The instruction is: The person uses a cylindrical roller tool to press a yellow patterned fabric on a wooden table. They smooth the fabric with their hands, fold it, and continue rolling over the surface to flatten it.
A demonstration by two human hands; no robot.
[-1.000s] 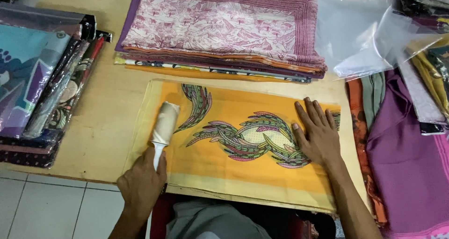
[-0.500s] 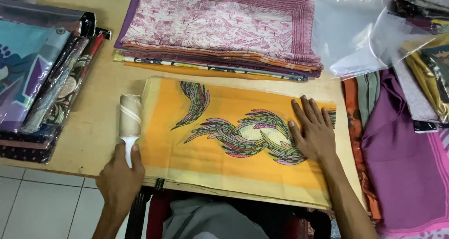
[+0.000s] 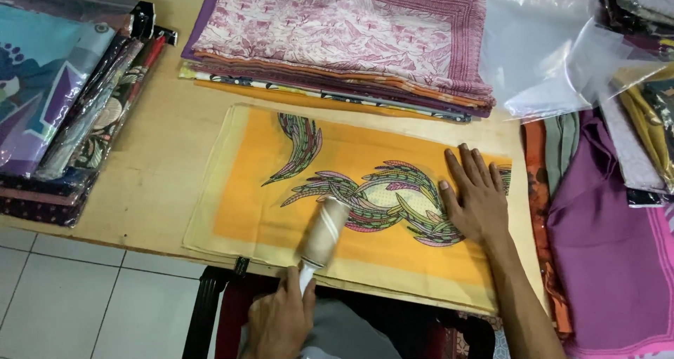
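Left hand (image 3: 279, 322) low at near edge, fingers curled into closed grip, knuckles up, wrist and forearm running out of bottom of view. Right hand (image 3: 477, 197) further forward, palm down and flat, fingers spread and pointing away. Right forearm bare, angled down-right. Hands well apart.

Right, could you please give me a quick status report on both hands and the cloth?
Left hand gripping lint roller, roller on orange patterned cloth. Right hand flat on cloth, fingers spread. Folded fabric stack lies beyond it, apart.
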